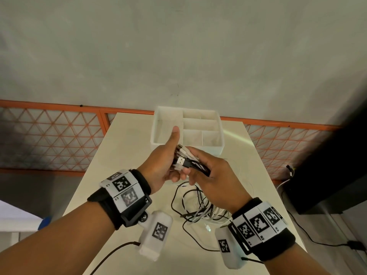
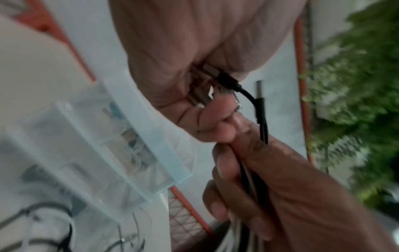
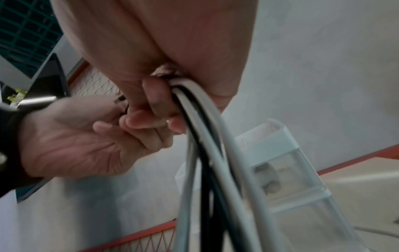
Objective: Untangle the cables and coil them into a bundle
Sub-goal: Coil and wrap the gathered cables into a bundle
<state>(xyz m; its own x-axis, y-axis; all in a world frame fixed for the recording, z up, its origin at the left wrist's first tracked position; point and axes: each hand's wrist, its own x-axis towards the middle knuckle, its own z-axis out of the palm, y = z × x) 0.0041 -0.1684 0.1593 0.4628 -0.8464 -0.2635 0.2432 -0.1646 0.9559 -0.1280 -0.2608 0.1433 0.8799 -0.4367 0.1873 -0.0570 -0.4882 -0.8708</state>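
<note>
Black and white cables (image 1: 183,160) have their plug ends gathered in a bunch above the table. My left hand (image 1: 170,165) holds the plugs from the left, fingers curled under them and thumb pointing up. From the right, my right hand (image 1: 204,169) grips the same bunch just behind the plugs. The left wrist view shows the plugs (image 2: 226,81) tucked in the left palm. In the right wrist view the cables (image 3: 205,136) run down out of the right fist (image 3: 164,51). Their remaining length hangs to a loose tangle (image 1: 198,209) on the table below my hands.
A white divided organiser box (image 1: 158,135) stands at the table's far end, just beyond my hands. A white plug (image 1: 208,228) lies on the white table (image 1: 123,155) near the tangle. Orange mesh railing (image 1: 49,135) runs behind. A dark object (image 1: 327,175) stands beside the table's right edge.
</note>
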